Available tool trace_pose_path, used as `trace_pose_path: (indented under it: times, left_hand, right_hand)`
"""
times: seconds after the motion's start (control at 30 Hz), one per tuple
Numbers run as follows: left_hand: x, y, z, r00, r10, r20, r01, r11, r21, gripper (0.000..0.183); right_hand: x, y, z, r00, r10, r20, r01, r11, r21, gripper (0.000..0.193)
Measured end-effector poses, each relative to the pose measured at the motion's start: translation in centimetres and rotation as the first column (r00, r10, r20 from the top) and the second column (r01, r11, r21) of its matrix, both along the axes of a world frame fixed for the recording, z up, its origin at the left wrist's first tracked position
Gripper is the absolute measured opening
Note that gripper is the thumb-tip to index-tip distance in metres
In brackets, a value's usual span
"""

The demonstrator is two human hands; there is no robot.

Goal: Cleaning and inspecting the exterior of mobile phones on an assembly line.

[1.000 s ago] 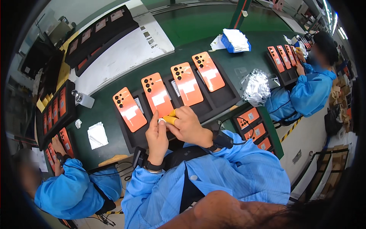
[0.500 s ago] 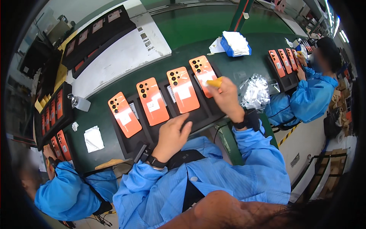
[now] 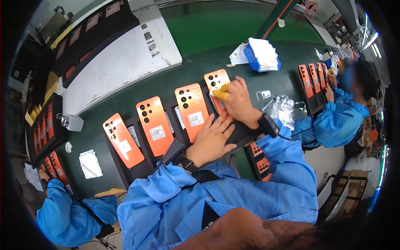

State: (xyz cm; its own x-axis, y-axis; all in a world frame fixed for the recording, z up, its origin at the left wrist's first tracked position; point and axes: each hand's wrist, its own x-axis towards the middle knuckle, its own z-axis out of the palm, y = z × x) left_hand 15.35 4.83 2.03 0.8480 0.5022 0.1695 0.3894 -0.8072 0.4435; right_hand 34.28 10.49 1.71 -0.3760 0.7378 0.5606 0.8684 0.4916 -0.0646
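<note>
Several orange phones lie face down in a black tray (image 3: 121, 166), camera lenses at their far ends. My right hand (image 3: 241, 102), with yellow finger covers, pinches a small white wipe (image 3: 213, 92) against the back of the rightmost phone (image 3: 216, 76), just below its lenses. My left hand (image 3: 211, 142) lies with fingers stretched out, its fingertips at the near end of that same phone and beside the second phone from the right (image 3: 192, 109). Farther left in the tray are another phone (image 3: 155, 127) and the leftmost phone (image 3: 125, 143). My right hand partly hides the rightmost phone.
Beyond the tray stands a blue box (image 3: 253, 58) of white wipes. Crumpled clear plastic film (image 3: 281, 110) lies to the right. A dispenser bottle (image 3: 71, 122) and folded white cloth (image 3: 90, 163) are at left. Co-workers in blue sit on both sides with trays of phones.
My left hand has moved right and flattened by the rightmost phone. My right hand has moved from that phone's lower part up toward its lenses. The view has shifted.
</note>
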Motion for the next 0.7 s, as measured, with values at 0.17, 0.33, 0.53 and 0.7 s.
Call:
trace_pose_path:
  times: [0.17,0.33,0.53,0.7]
  left_hand:
    - [0.2,0.0,0.7,1.000,-0.008,0.002,0.008,0.999,-0.053,0.064]
    - [-0.4,0.3,0.3,0.999,0.005,0.040,-0.002,0.998,-0.069,0.064]
    - [0.3,0.3,0.6,0.999,0.006,0.037,-0.003,0.998,-0.066,0.063]
    - [-0.3,0.2,0.1,0.998,0.015,0.054,-0.013,0.999,-0.043,0.062]
  right_hand:
    - [-0.1,2.5,1.2,0.996,0.088,-0.001,-0.088,0.996,0.020,0.027]
    - [-0.3,5.3,1.9,0.997,-0.037,-0.070,0.037,0.999,-0.010,0.024]
    - [0.5,-0.6,1.1,0.997,0.015,-0.076,-0.021,0.997,-0.075,0.025]
    - [-1.8,4.2,1.5,0.995,0.017,0.103,-0.022,0.999,0.043,0.026]
